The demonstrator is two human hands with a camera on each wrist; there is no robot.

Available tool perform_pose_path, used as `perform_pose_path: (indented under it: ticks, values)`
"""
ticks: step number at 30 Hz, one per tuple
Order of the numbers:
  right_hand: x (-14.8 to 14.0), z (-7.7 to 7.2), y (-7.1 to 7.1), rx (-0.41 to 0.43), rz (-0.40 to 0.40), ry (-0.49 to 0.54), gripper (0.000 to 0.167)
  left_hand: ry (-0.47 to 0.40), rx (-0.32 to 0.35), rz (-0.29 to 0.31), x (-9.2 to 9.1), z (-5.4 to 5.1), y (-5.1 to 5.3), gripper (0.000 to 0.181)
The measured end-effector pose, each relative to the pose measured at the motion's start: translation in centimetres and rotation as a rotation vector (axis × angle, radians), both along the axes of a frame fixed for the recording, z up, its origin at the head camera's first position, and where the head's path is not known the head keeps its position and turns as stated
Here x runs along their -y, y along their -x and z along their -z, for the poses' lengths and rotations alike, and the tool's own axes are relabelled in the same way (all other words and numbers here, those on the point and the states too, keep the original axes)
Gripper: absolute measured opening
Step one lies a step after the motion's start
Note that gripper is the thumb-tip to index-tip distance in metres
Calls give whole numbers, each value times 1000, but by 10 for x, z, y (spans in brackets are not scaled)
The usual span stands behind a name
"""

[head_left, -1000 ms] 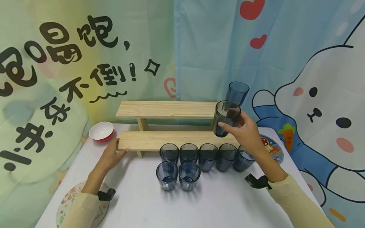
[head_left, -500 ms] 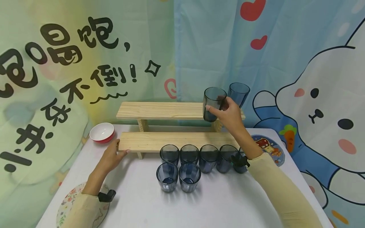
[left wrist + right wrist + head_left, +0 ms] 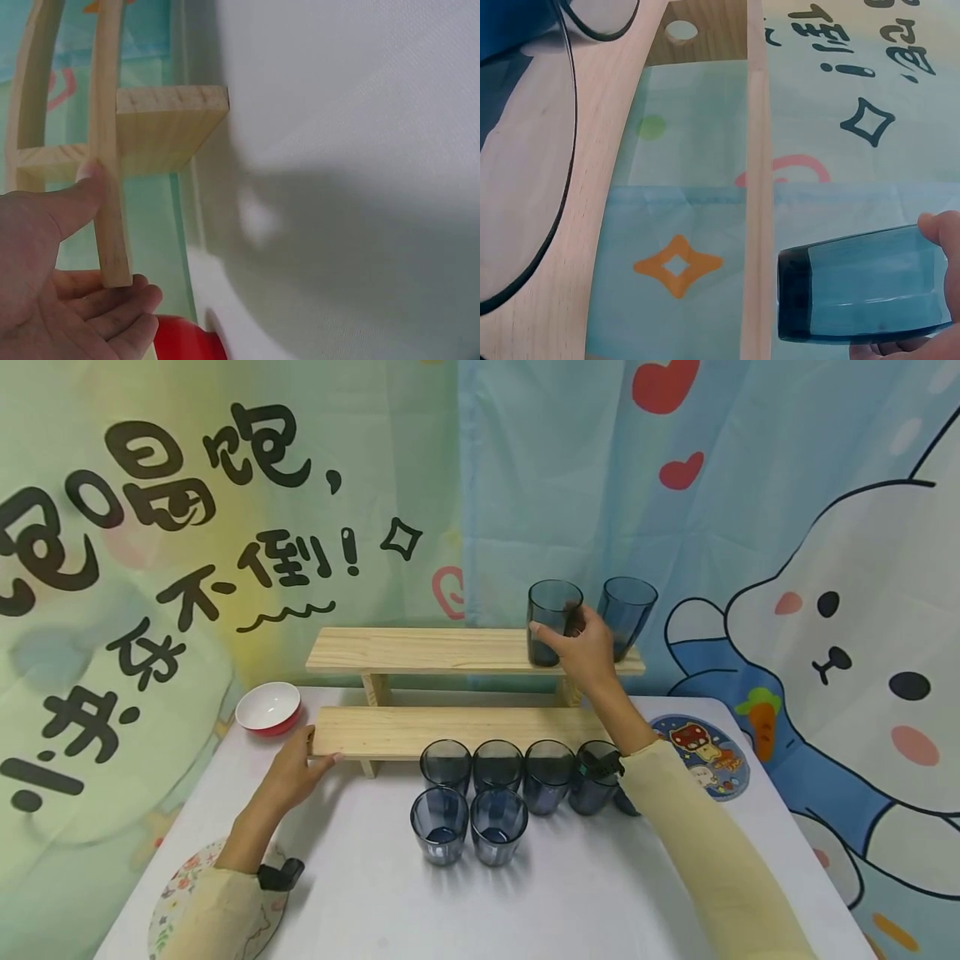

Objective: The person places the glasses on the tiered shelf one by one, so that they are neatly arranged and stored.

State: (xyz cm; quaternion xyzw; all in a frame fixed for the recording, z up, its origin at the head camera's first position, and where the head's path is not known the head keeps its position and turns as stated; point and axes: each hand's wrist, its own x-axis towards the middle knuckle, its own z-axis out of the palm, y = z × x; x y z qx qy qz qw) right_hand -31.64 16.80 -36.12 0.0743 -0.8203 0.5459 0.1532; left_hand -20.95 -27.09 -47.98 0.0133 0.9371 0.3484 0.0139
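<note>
Right hand (image 3: 587, 647) is holding a blue glass (image 3: 552, 607), thumb and fingers around its side. Glass is standing upright, mouth up, long axis running 12–6 in the head view, and is sitting at 10 o'clock from that hand, 2 o'clock from the left hand (image 3: 292, 770). Right hand is clearly the nearer one.

Key relation: glass base vs upper board (image 3: 420, 650). Base is lining up over the board's right part; board is running 9–3, so glass axis is crossing it square. Right wrist view is showing base and board edge (image 3: 760, 202) very close; can't tell if they're touching. Second glass (image 3: 628, 610) is standing on the board at the held glass's 3 o'clock, a gap showing between rims, right fingers partly filling it lower down.

Left hand is gripping the left end of the lower board (image 3: 450, 731), thumb on one side, fingers on the other. Table glasses (image 3: 549, 781) are standing at 6 o'clock of the lower board, the rightmost mostly hiding behind the right sleeve (image 3: 690, 827).

Vs half a second ago: held glass and right hand are sitting further toward 11 o'clock, base no longer overhanging the board's front edge in view. Left hand and second glass are staying put.
</note>
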Motion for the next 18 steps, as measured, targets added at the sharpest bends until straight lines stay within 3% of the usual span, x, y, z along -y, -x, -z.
perform_pose_path:
  ticks: [18]
  values:
    - [12,3,18,71,70,26,67,-2,4,3,2,0,2,75]
